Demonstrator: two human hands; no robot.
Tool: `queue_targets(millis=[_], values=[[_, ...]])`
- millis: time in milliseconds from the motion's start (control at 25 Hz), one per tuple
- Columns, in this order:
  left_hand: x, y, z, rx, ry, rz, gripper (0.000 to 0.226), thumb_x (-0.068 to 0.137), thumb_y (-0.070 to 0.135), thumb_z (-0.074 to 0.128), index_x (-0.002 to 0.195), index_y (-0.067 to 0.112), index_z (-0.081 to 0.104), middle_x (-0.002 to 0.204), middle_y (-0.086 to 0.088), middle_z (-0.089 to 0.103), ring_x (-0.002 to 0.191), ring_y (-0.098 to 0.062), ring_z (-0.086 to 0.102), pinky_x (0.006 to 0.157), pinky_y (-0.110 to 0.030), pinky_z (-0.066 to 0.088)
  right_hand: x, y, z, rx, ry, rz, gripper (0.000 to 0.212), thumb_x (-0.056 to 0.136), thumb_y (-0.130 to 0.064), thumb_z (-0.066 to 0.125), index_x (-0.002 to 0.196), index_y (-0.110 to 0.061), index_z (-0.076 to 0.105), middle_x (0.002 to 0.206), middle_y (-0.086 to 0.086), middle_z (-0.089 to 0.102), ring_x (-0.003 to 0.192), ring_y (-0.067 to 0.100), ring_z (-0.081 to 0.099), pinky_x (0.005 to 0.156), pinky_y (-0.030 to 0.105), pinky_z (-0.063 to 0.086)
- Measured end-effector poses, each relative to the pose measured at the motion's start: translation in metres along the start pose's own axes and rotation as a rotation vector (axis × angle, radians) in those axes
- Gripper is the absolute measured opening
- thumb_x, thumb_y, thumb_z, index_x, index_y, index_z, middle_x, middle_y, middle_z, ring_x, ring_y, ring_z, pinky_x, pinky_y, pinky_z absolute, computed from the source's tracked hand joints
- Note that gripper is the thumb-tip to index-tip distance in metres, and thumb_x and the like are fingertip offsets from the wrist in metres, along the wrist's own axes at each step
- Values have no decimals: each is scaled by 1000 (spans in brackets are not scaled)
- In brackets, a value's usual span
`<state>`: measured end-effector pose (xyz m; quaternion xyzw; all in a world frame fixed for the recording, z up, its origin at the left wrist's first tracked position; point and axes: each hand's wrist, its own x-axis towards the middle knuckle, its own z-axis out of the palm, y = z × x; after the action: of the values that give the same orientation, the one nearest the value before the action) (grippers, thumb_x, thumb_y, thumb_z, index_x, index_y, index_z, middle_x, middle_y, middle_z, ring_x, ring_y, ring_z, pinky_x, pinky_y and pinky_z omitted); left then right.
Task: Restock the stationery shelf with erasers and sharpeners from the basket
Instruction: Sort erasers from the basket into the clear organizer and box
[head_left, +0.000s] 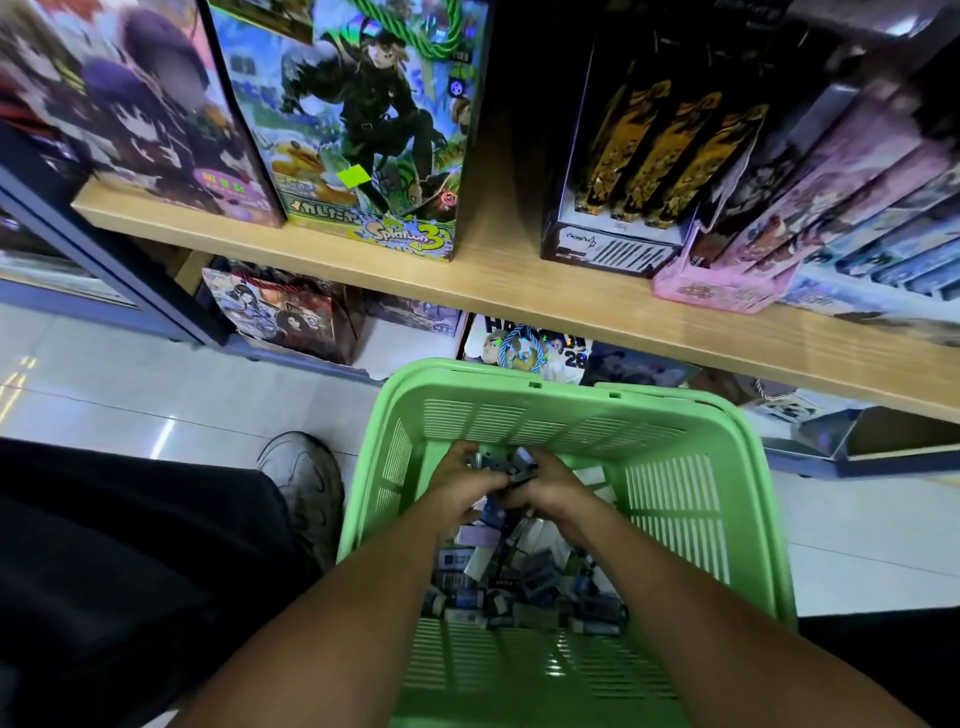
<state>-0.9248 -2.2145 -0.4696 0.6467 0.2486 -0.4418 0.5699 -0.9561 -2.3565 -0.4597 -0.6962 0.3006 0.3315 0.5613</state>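
A green plastic basket (675, 499) stands on the floor below the wooden shelf (519, 280). Its bottom holds a heap of small dark and white stationery packs (524, 587). Both my hands reach into the far end of the basket. My left hand (460, 488) and my right hand (553, 488) are curled together around a cluster of small dark packs (501, 465), held just above the heap. Which packs are erasers and which are sharpeners is too blurred to tell.
Tall illustrated boxes (358, 130) and a dark boxed set (639, 156) stand on the shelf, with a gap of bare wood (493, 218) between them. Pink and blue boxes (810, 218) crowd the right. More goods sit on the lower level. My shoe (306, 483) is left of the basket.
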Motion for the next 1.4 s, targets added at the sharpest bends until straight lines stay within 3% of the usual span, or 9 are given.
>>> queue_targets(millis=[200,360,560,720,800,920,1040,1280,1400], values=[[-10,4,4,-120,-105,-36,47,68,18,79,112,26,62,109,-10,73,95,-31,70,78,-45,54,-20,-3,-10,176,-107,45,39,73,9,75,107,-9,67,86,3,71,78,16,69,63,26,51],[-18,13,4,-168,-172,-24,48,71,20,88,111,19,62,105,-13,74,94,-36,72,74,-47,60,-39,-5,-25,354,-173,40,40,79,13,70,116,-2,67,107,17,72,98,28,70,83,36,57],[-43,31,19,-196,-140,24,36,80,19,82,110,15,61,93,-15,71,72,-31,68,64,-46,61,-58,-10,-44,424,-146,-19,43,80,18,64,121,8,61,117,26,68,110,39,65,101,47,51],[-68,45,27,-197,-171,58,39,80,32,83,107,18,58,100,-16,74,73,-31,72,64,-47,62,-90,-20,-54,412,-129,-63,33,83,18,61,113,4,63,107,20,73,103,34,70,93,37,57],[-82,48,27,-121,-236,90,39,75,25,86,101,14,59,99,-15,74,81,-32,71,72,-54,60,-106,-23,-59,345,-153,-86,34,83,13,67,115,2,63,102,15,75,97,30,72,92,37,56],[-100,53,24,-4,-341,137,47,70,9,88,107,6,59,92,-16,71,83,-33,68,67,-48,60,-125,-28,-73,136,-183,-99,41,78,-3,80,116,-4,65,101,14,74,87,23,71,85,39,56],[-116,66,25,26,-413,162,54,69,7,88,112,8,56,102,-19,72,88,-36,70,69,-48,61,-140,-39,-87,169,-174,-110,34,81,3,76,113,2,66,106,18,71,94,24,71,80,31,57],[-165,98,34,-25,-417,289,34,78,1,80,104,11,61,98,-18,71,82,-34,72,68,-45,61,-191,-76,-95,9,-57,-265,36,70,-12,87,97,-2,65,86,9,72,67,15,65,57,22,53],[-190,109,35,-9,-387,322,41,76,0,81,110,9,60,90,-12,72,74,-27,72,59,-38,59,-215,-93,-92,-176,32,-367,36,67,-20,90,93,-3,70,81,7,73,65,15,65,60,25,53]])
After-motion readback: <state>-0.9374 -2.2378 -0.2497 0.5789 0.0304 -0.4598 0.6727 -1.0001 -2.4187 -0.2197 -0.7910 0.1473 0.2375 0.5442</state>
